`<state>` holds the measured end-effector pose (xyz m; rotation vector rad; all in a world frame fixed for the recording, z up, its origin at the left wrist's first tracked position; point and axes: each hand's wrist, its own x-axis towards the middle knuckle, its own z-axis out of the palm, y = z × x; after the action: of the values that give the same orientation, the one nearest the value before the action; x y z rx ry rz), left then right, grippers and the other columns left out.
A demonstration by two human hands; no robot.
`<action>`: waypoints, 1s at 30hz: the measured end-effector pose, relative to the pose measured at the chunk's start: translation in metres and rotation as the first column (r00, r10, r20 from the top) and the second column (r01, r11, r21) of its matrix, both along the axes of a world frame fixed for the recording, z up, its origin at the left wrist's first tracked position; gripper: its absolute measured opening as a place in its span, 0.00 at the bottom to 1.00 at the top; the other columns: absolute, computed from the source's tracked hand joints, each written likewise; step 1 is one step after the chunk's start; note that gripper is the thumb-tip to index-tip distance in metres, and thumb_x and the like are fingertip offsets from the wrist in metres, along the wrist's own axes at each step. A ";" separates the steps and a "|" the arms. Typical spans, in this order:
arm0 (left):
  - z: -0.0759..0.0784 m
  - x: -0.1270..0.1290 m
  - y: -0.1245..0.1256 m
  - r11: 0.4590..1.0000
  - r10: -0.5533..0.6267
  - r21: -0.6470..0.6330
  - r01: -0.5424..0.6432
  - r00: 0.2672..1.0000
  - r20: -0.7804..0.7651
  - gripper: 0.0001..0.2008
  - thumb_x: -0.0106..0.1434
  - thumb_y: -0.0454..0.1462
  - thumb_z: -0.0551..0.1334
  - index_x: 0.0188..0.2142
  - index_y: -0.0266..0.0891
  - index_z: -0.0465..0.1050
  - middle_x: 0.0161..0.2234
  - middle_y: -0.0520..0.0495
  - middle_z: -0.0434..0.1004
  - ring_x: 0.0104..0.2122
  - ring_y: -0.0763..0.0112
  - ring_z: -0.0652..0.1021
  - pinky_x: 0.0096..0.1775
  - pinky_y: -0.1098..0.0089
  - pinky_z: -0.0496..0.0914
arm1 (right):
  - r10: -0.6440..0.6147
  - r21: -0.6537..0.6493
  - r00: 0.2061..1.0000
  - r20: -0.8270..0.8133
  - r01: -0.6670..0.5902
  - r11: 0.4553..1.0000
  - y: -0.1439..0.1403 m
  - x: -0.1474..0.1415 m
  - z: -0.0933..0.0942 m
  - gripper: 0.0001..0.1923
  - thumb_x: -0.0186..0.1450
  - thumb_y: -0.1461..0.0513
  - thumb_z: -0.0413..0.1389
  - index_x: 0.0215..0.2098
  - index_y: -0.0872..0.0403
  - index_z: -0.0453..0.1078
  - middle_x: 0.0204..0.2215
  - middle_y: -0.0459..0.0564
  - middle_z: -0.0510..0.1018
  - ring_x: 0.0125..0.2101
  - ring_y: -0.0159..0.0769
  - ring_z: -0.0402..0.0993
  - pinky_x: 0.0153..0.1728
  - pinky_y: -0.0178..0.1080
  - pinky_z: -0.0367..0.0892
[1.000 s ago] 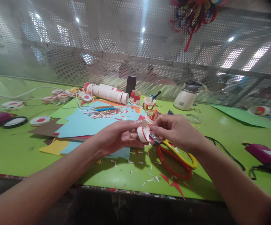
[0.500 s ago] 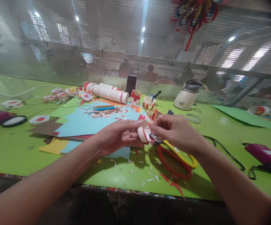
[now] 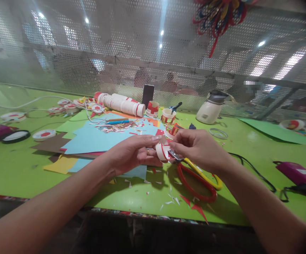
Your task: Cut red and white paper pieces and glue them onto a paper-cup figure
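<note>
A small white paper cup [image 3: 161,151] with a red line round it is between my hands, and its edge is cut into strips. My left hand [image 3: 139,151], a ring on one finger, grips it from the left with the thumb on top. From the other side, my right hand [image 3: 195,146] pinches at the cut edge with thumb and forefinger. Scissors [image 3: 186,169] with one red and one yellow handle lie right beneath the hands. Their metal blades pass close behind the cup; whether they touch it I cannot tell.
Coloured paper sheets [image 3: 89,137] with scraps and a blue pen [image 3: 118,122] lie left of centre. Behind are a row of stacked paper cups [image 3: 121,103], a phone [image 3: 148,94] and a white jug [image 3: 209,111]. A purple tool [image 3: 298,174] with a black cord lies right.
Hardly anything differs. Both hands keep their hold on the paper cup, and the scissors stay in place below them.
</note>
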<state>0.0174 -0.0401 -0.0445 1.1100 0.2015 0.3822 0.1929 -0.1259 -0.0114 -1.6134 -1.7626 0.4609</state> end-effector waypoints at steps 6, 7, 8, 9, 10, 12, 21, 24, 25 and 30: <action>0.001 0.000 -0.001 1.000 0.001 0.007 -0.001 1.000 -0.007 0.12 0.61 0.39 0.58 0.39 0.33 0.74 0.36 0.42 0.76 0.37 0.64 0.76 0.47 0.56 0.68 | 0.004 0.000 1.000 0.009 -0.004 1.000 0.000 0.001 0.000 0.08 0.57 0.63 0.54 0.22 0.57 0.67 0.16 0.42 0.65 0.18 0.25 0.57 0.19 0.32 0.55; 0.001 0.000 -0.001 1.000 0.002 0.009 -0.002 1.000 -0.005 0.12 0.61 0.39 0.58 0.39 0.33 0.74 0.36 0.42 0.76 0.37 0.64 0.76 0.46 0.56 0.68 | 0.003 0.002 1.000 0.011 -0.003 1.000 -0.001 0.001 0.000 0.08 0.58 0.63 0.54 0.22 0.57 0.67 0.16 0.42 0.65 0.18 0.25 0.57 0.19 0.32 0.55; 0.001 0.000 -0.001 1.000 0.003 0.010 -0.003 1.000 -0.001 0.12 0.61 0.39 0.58 0.39 0.33 0.74 0.36 0.42 0.76 0.37 0.64 0.76 0.46 0.56 0.68 | 0.003 0.004 1.000 0.013 -0.003 1.000 -0.001 0.001 0.000 0.08 0.58 0.64 0.54 0.22 0.57 0.67 0.17 0.42 0.66 0.19 0.25 0.57 0.19 0.32 0.55; 0.000 0.000 0.000 1.000 0.003 0.011 -0.003 1.000 0.002 0.12 0.61 0.39 0.58 0.39 0.33 0.74 0.36 0.42 0.76 0.37 0.64 0.76 0.46 0.56 0.68 | 0.002 0.007 1.000 0.016 -0.002 1.000 -0.001 0.001 0.000 0.07 0.57 0.64 0.54 0.22 0.57 0.67 0.17 0.42 0.66 0.19 0.25 0.57 0.19 0.32 0.56; 0.000 0.000 0.000 1.000 0.004 0.011 -0.004 1.000 0.005 0.12 0.61 0.39 0.58 0.39 0.33 0.74 0.36 0.42 0.76 0.37 0.64 0.76 0.46 0.56 0.68 | 0.002 0.010 1.000 0.020 -0.002 1.000 -0.001 0.000 0.001 0.07 0.57 0.64 0.54 0.22 0.57 0.67 0.17 0.42 0.66 0.19 0.25 0.57 0.20 0.32 0.55; 0.000 0.000 0.000 1.000 0.003 0.009 -0.003 1.000 0.008 0.12 0.61 0.39 0.58 0.39 0.33 0.74 0.36 0.42 0.76 0.37 0.64 0.76 0.47 0.55 0.68 | -0.001 0.016 0.999 0.033 0.001 1.000 -0.001 0.000 0.001 0.07 0.57 0.65 0.54 0.21 0.57 0.67 0.16 0.42 0.65 0.19 0.25 0.57 0.19 0.32 0.55; -0.001 0.000 0.001 1.000 -0.007 0.008 0.007 1.000 0.013 0.12 0.62 0.38 0.57 0.39 0.33 0.74 0.36 0.43 0.76 0.37 0.65 0.76 0.47 0.55 0.68 | -0.013 0.014 0.999 0.041 0.012 1.000 0.000 0.000 -0.001 0.07 0.57 0.64 0.54 0.21 0.57 0.67 0.16 0.41 0.63 0.18 0.24 0.55 0.19 0.31 0.53; 0.000 0.001 0.001 1.000 -0.008 0.000 0.008 1.000 0.014 0.12 0.62 0.38 0.57 0.39 0.33 0.75 0.35 0.42 0.76 0.37 0.65 0.76 0.47 0.54 0.68 | -0.015 0.014 0.999 0.043 0.015 1.000 0.000 0.000 -0.002 0.08 0.57 0.64 0.54 0.21 0.57 0.67 0.16 0.41 0.63 0.18 0.25 0.55 0.19 0.32 0.54; 0.000 0.001 0.000 1.000 -0.008 -0.005 0.008 1.000 0.012 0.12 0.62 0.38 0.57 0.39 0.33 0.75 0.35 0.42 0.76 0.37 0.65 0.76 0.47 0.54 0.68 | -0.015 0.014 0.999 0.043 0.014 1.000 -0.001 0.000 -0.002 0.08 0.57 0.63 0.54 0.21 0.57 0.67 0.16 0.41 0.63 0.19 0.25 0.56 0.19 0.32 0.54; 0.000 0.000 0.000 1.000 0.001 -0.011 -0.001 1.000 0.002 0.12 0.62 0.38 0.57 0.40 0.32 0.74 0.36 0.41 0.76 0.38 0.64 0.76 0.47 0.56 0.68 | -0.023 0.022 0.999 0.035 0.022 1.000 -0.001 0.001 -0.001 0.09 0.58 0.61 0.54 0.21 0.57 0.67 0.17 0.43 0.66 0.19 0.26 0.59 0.21 0.33 0.56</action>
<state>0.0175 -0.0402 -0.0442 1.0983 0.2026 0.3828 0.1937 -0.1265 -0.0124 -1.6342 -1.7679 0.4038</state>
